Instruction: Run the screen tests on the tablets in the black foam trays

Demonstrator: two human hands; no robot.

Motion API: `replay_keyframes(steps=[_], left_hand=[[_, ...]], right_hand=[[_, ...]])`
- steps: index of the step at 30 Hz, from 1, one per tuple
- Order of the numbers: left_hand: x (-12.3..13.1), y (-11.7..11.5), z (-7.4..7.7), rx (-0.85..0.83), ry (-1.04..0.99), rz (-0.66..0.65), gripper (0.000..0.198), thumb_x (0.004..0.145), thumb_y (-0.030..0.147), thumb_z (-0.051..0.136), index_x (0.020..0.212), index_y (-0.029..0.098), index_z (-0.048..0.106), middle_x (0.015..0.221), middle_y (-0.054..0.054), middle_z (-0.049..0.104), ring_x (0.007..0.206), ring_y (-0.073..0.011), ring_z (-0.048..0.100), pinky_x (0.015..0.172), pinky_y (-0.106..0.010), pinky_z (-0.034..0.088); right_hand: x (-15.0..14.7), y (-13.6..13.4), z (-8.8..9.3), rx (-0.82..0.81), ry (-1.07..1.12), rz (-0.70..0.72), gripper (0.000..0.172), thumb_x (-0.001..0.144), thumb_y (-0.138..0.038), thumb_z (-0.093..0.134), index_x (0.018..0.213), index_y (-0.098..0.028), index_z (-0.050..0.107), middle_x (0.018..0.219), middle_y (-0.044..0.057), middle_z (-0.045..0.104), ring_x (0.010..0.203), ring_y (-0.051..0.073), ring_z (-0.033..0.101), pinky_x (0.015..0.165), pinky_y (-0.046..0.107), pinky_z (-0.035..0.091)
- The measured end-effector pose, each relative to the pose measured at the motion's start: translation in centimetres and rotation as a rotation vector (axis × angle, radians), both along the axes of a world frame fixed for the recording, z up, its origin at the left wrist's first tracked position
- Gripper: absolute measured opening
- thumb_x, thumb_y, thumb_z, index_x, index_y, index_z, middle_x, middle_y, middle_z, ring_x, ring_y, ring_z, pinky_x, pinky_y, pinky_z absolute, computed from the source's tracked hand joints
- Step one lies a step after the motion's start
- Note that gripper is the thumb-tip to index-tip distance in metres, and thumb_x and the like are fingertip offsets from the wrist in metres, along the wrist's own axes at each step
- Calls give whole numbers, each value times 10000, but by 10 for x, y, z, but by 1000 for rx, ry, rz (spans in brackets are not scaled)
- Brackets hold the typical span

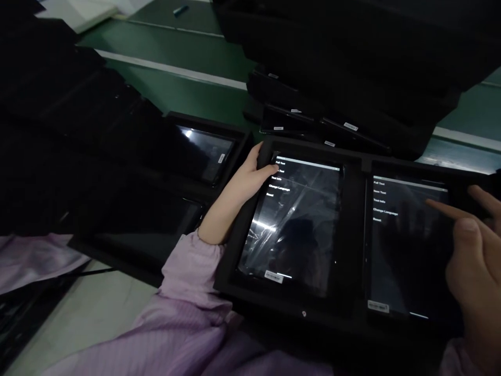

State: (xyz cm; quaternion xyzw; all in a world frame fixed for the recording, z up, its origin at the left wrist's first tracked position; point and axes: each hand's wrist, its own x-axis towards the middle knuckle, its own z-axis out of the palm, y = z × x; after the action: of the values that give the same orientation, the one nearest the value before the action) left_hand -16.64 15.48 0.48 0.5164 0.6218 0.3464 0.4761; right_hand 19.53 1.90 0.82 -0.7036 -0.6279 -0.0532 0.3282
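A black foam tray (354, 224) in front of me holds two tablets side by side, both showing a white text menu on a dark screen. My left hand (252, 172) grips the top left corner of the left tablet (293, 224), thumb on its screen by the menu lines. My right hand (473, 245) hovers over the right tablet (407, 245), index finger stretched out with its tip near the screen's upper right, the other fingers curled. Both sleeves are lilac.
Another black tray (172, 172) with dark tablets lies to the left. A tall stack of black trays (352, 68) with tablets stands behind, on a green bench (176, 62). A pale surface (86, 313) shows at the lower left.
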Motion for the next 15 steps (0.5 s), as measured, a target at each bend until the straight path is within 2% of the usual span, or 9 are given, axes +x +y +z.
replay_keyframes(steps=[4, 7, 10, 15], left_hand=[[1, -1, 3, 15, -15, 10, 815, 884, 342, 762, 1670, 256, 561, 1569, -104, 722, 1524, -388, 634, 1313, -501, 498], [2, -2, 1, -2, -15, 71, 741, 877, 378, 756, 1603, 286, 638, 1478, -84, 764, 1459, -397, 673, 1250, -508, 561], [0, -3, -2, -34, 7, 108, 686, 873, 395, 742, 1550, 299, 688, 1385, -64, 796, 1388, -391, 704, 1233, -526, 570], [-3, -4, -6, -33, 3, 114, 604, 867, 453, 753, 1448, 289, 743, 1304, -45, 820, 1292, -365, 733, 1224, -516, 551]], right_hand=[[-2, -3, 3, 12, -8, -19, 612, 1151, -685, 424, 1184, -303, 901, 1581, 87, 734, 1631, 445, 525, 1317, 814, 409], [0, -2, 3, 29, -31, -15, 601, 1148, -681, 450, 1096, -301, 912, 1504, 73, 782, 1588, 447, 573, 1255, 782, 499], [-1, -1, 3, 17, -44, 8, 612, 1148, -679, 471, 1049, -269, 914, 1464, 91, 800, 1584, 461, 571, 1193, 752, 558], [-4, -2, 5, -25, -56, 53, 624, 1157, -673, 453, 1059, -265, 915, 1514, 100, 772, 1609, 475, 539, 1156, 751, 576]])
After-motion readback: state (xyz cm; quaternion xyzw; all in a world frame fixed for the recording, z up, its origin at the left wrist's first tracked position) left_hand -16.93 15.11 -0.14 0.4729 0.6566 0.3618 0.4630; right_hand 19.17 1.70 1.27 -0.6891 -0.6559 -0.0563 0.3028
